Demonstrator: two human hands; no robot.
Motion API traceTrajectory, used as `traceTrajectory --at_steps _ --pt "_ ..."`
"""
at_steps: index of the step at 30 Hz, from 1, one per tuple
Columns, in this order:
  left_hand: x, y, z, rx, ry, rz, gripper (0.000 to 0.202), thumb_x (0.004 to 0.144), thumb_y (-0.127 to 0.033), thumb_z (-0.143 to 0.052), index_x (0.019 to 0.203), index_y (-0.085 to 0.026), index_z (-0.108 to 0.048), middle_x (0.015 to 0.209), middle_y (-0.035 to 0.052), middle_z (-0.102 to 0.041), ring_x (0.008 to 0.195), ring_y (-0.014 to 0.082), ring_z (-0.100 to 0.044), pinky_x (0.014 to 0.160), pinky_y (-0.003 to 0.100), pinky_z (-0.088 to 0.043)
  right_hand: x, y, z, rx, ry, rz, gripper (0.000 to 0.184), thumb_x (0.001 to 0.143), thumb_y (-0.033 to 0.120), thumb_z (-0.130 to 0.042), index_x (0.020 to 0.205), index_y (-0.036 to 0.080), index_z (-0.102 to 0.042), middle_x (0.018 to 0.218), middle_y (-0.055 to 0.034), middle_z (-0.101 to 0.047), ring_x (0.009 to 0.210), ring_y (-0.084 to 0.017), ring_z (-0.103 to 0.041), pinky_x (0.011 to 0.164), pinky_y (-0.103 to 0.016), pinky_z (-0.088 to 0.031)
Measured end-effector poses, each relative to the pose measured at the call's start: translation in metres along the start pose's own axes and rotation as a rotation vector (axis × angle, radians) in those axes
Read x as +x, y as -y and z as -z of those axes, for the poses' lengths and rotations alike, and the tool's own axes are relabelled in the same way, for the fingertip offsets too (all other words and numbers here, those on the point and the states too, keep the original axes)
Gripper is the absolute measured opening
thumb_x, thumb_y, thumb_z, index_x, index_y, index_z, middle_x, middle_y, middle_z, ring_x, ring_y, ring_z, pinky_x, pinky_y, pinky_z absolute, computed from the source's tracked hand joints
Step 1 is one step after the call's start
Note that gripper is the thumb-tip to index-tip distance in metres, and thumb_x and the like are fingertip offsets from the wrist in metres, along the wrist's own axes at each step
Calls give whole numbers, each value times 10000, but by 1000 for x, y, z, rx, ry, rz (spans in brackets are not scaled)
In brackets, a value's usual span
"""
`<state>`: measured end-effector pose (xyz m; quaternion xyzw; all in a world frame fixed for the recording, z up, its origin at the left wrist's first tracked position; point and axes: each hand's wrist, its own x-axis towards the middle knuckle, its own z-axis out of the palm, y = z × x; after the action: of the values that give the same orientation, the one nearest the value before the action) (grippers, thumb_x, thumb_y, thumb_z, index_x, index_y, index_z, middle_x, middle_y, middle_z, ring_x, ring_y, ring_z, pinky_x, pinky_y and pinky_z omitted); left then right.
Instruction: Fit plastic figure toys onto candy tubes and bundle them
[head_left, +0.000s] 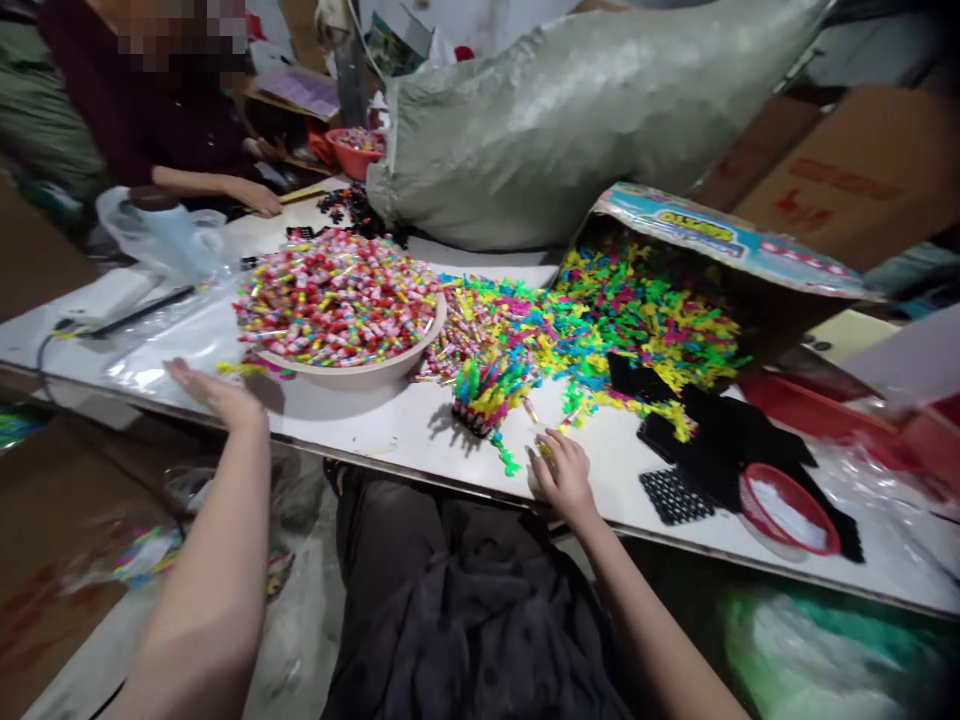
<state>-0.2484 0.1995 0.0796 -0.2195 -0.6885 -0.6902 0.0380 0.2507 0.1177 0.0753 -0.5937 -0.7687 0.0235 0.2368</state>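
My left hand [214, 392] lies flat and open at the table's near edge, just left of a big beige basin [360, 372] heaped with wrapped candy sticks [337, 295]. My right hand [561, 472] is curled on the tabletop, fingers pinched around a small yellow plastic piece [546, 449]. Just beyond it stands a black holder [480, 400] stuck full of bright plastic pieces. A large spill of neon plastic pieces [600, 320] pours from a tipped cardboard box [720, 245].
Black grid trays [679, 495] and a small red basket [787, 510] lie at the right. A grey woven sack [585, 110] fills the back. Another person's hand [255, 195] rests at the far left, near clear plastic bags [165, 240] and a red bowl [356, 150].
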Motion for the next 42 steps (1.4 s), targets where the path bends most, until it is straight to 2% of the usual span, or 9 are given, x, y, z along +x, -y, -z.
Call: traceTrajectory --at_steps 4,6,10,12,14,19,26,35,42 --pt "-89 -15 33 -22 -125 95 422 855 -150 -278 1269 -74 -241 1357 154 -329 1226 188 -349 1059 360 -239 -9 -15 5 16 -39 -82 301 843 291 -436 1102 186 -549 1153 -97 -546 1078 -244 -441 892 -403 -339" --pt "-154 -31 53 77 -37 45 454 793 -163 -427 1232 -115 -326 1294 149 -366 1172 243 -372 1026 408 -269 -6 -23 9 23 -77 -117 291 839 291 -437 1081 192 -563 1119 -94 -554 1058 -245 -442 886 -401 -332" --pt "-276 -78 70 69 619 -395 410 790 -155 -452 1185 -266 -431 1156 79 -509 1102 233 -461 948 409 -353 23 -29 12 47 -138 -128 284 841 300 -423 1059 201 -576 1119 -86 -561 1058 -251 -430 889 -392 -303" --pt "-317 -101 61 115 1043 -595 392 792 -146 -441 1148 -304 -487 1227 62 -507 1192 249 -413 974 434 -325 46 -24 8 64 -118 -127 308 833 302 -435 1094 192 -555 1120 -88 -573 1045 -254 -441 883 -391 -286" --pt "-340 -118 45 195 1238 -628 425 778 -149 -455 1179 -285 -487 1353 79 -413 1284 285 -306 989 469 -305 66 -16 1 63 -69 -140 384 812 301 -466 1174 179 -501 1102 -99 -590 1009 -263 -466 863 -395 -276" --pt "-350 -131 22 328 1313 -630 467 752 -189 -517 1214 -248 -480 1330 110 -440 1227 297 -380 992 472 -303 76 3 -9 -26 52 -134 320 854 295 -411 1109 177 -564 877 -98 -651 886 -269 -507 845 -419 -236" --pt "-329 -109 51 330 1370 -689 355 772 -165 -535 1114 -261 -555 1043 75 -570 1011 232 -499 882 399 -397 36 -2 17 199 64 -147 242 796 238 -446 950 182 -625 849 -51 -646 839 -200 -545 804 -335 -288" --pt "-318 -139 70 -96 1000 27 232 747 -218 -583 978 -225 -607 930 49 -581 848 155 -586 817 291 -465 25 -11 26 189 -81 -310 297 823 259 -402 986 160 -629 978 -99 -652 945 -259 -529 852 -420 -293" --pt "-313 -137 72 -214 938 308 375 717 -266 -626 1077 -209 -534 860 31 -609 790 135 -603 791 272 -464 32 -17 27 1281 -156 -654 288 779 394 -524 1005 218 -560 906 -28 -627 630 -122 -565 664 -304 -484"
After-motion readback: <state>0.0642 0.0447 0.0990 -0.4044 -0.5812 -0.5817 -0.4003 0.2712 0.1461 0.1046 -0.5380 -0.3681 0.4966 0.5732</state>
